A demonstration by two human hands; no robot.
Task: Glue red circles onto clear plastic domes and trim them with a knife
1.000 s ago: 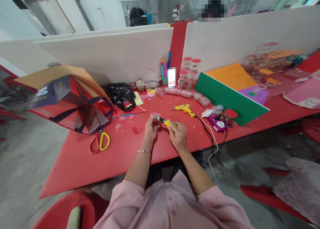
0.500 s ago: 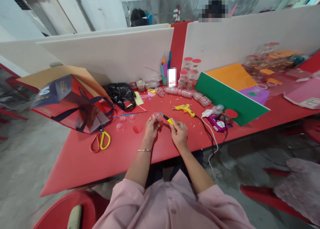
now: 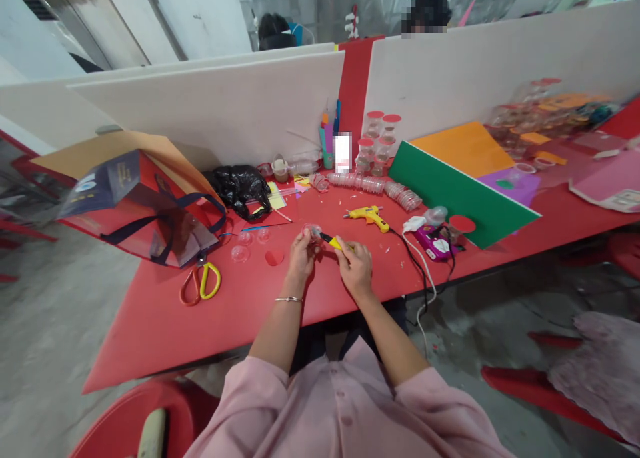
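I see the fingers of the left hand (image 3: 301, 255) closed around a small clear plastic piece (image 3: 315, 231), held just above the desk (image 3: 185, 338). The right hand (image 3: 356, 268) has its fingers wrapped on the yellow handle of a knife (image 3: 333, 242), which points left at that piece; from here, the blade overlaps the plastic, but I cannot tell whether it is cutting in. Just left of the hands I have a red disc (image 3: 274, 258) lying flat, with more clear plastic caps (image 3: 241, 253) near it. Beyond the knife, a yellow glue gun (image 3: 369, 217) rests on its side, nozzle leftward. Further left, I find scissors (image 3: 201, 283) with one red and one yellow handle, beside a large paper bag (image 3: 137, 205); a black plastic bag (image 3: 240, 190) sits behind. Across the back I make out a curving row of clear ribbed rings (image 3: 371, 186) and stacked red-lidded jars (image 3: 367, 153), with a green board (image 3: 457, 195) leaning to their right.
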